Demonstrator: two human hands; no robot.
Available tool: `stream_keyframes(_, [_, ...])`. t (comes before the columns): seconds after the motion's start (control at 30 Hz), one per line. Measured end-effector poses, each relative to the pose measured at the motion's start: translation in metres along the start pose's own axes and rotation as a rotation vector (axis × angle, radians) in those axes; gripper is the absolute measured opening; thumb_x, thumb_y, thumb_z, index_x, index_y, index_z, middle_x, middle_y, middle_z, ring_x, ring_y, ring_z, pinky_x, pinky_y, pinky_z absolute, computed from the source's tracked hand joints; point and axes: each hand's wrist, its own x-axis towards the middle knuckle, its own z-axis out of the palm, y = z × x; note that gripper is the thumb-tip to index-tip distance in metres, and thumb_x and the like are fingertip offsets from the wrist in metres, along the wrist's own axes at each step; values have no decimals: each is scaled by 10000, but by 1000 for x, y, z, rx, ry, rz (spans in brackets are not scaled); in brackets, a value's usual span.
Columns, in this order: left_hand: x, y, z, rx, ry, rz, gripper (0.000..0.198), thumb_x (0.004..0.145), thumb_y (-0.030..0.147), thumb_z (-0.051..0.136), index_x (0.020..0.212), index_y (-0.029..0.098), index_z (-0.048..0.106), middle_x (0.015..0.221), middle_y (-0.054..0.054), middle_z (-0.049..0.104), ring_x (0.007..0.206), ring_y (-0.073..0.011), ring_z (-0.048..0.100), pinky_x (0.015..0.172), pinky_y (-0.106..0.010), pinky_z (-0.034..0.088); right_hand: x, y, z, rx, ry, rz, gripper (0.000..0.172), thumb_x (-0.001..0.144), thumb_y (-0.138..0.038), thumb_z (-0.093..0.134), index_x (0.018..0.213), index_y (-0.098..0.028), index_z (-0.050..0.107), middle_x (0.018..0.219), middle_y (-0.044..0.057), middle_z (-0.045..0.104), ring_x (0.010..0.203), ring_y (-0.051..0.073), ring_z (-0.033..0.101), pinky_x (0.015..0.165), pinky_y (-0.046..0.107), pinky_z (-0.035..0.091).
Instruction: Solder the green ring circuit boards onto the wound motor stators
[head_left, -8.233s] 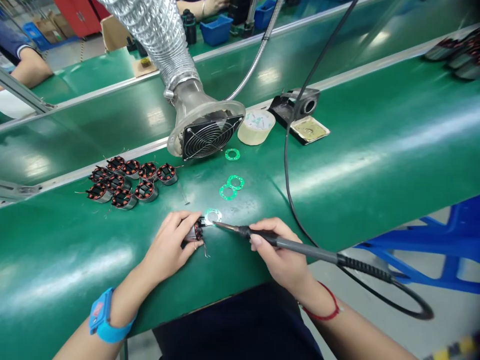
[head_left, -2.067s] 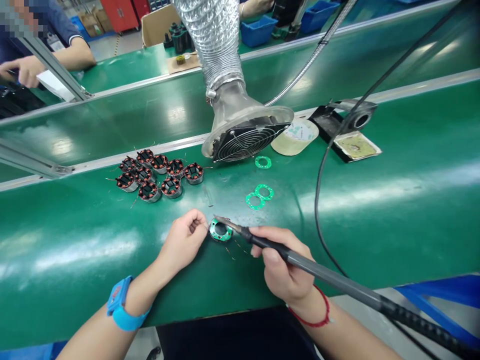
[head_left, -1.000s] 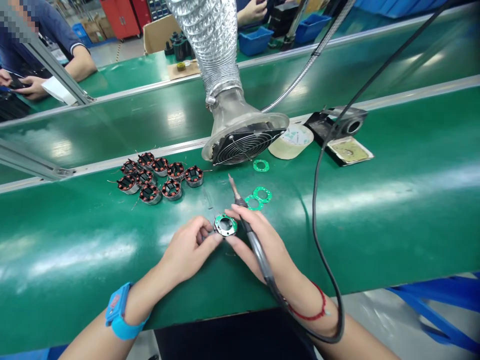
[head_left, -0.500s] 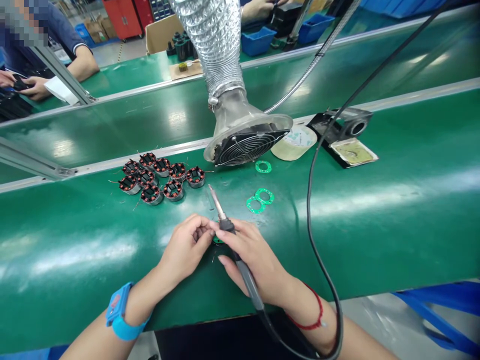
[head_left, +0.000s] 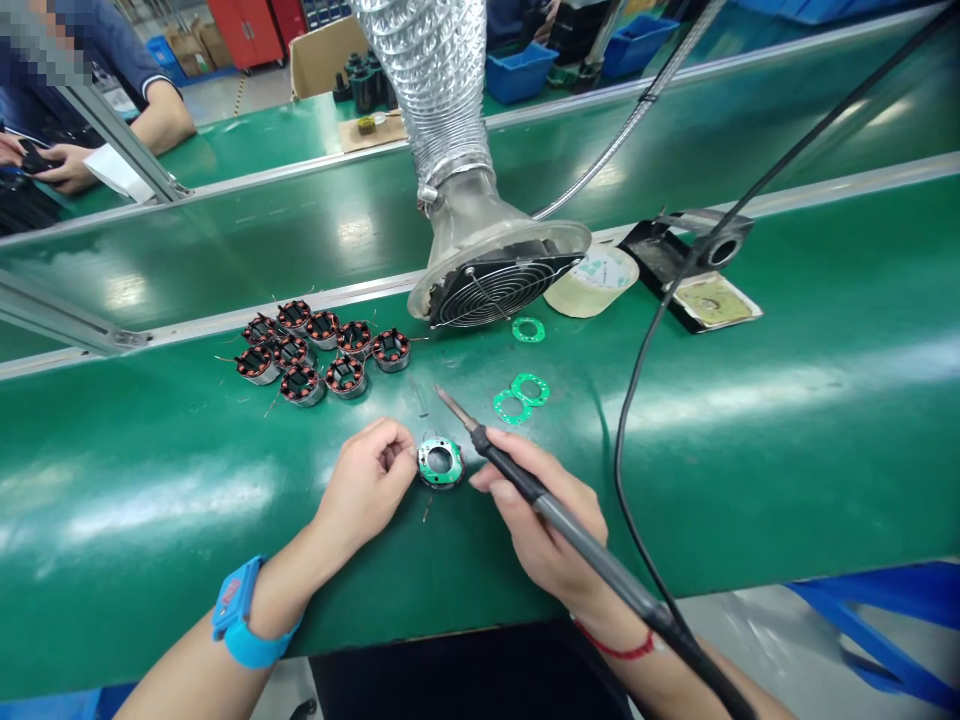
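Observation:
A motor stator with a green ring-shaped circuit board on top lies on the green bench in front of me. My left hand is closed at its left edge, thumb and fingertips pressed against the side. Between my right hand's fingers is a soldering iron. Its bare tip points up and left, above the bench beyond the stator and not touching it. A short copper wire end sticks out below the stator.
Several wound stators stand grouped at the back left. Loose green ring boards lie right of centre. A fume extractor hood hangs behind them, beside a tape roll and an iron stand with sponge. The iron's black cable crosses the right.
My right hand has moved right, away from the stator, bringing the soldering iron along at a flatter tilt. The board on the stator is now uncovered. My left hand has stayed nearly in place.

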Motion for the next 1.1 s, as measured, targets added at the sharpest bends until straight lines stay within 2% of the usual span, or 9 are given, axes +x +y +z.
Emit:
stream_keyframes(0.1, [1,0,2,0,4,-27,125,769,121,459,659,178,463,617,45,433,585,-98,388,556,-222,301,-5,0,-6,53,36,14,227,901,-241,499,1106,-211,592,824,39,681,674,155,661,628,302,543])
stream_keyframes(0.2, [2,1,2,-6,1,-45,118,764,122,454,662,181,456,604,51,418,574,-97,380,547,-223,295,-6,-1,-9,58,20,-35,189,894,-264,492,1029,-212,613,800,31,682,668,160,661,633,313,548])
stream_keyframes(0.63, [1,1,3,25,11,-39,119,751,124,447,649,184,438,598,51,409,563,-96,375,540,-222,289,-2,-5,-8,6,7,-47,155,884,-243,495,980,-207,612,777,24,691,668,159,677,641,303,559])
stream_keyframes(0.73, [0,2,3,45,15,-37,124,748,124,445,642,186,424,598,50,406,564,-98,377,541,-222,289,-4,-4,-8,8,30,-39,168,885,-239,504,1013,-219,612,794,27,698,643,158,675,627,303,555])
stream_keyframes(0.83, [1,3,3,68,23,-30,128,745,128,453,638,188,417,596,49,411,562,-101,381,540,-224,288,-2,-2,-4,31,19,-19,333,897,-197,494,1229,-224,519,890,45,716,740,174,694,702,324,559])
stream_keyframes(0.9, [1,3,4,84,28,-21,132,744,124,454,636,189,413,592,50,410,560,-102,380,541,-226,287,2,0,0,-20,-57,-34,440,904,-154,471,1334,-229,415,997,61,710,905,193,679,813,365,538])
stream_keyframes(1.0, [2,3,5,93,37,-2,150,753,122,454,633,190,396,592,51,405,563,-103,379,549,-228,292,10,1,7,-160,-284,-121,485,867,-119,486,1331,-233,403,1181,83,641,1119,235,575,912,437,484])
stream_keyframes(1.07, [1,2,3,73,27,-13,162,786,152,458,644,192,393,600,50,409,570,-105,386,553,-230,302,13,2,11,-210,-410,-157,514,833,-91,482,1325,-216,403,1235,96,598,1168,259,523,923,470,469])
stream_keyframes(1.1, [0,1,1,49,7,-33,147,811,184,460,673,193,410,613,50,419,578,-107,398,556,-231,312,13,2,11,-222,-429,-150,526,824,-79,475,1328,-204,395,1225,102,596,1152,261,522,911,471,472])
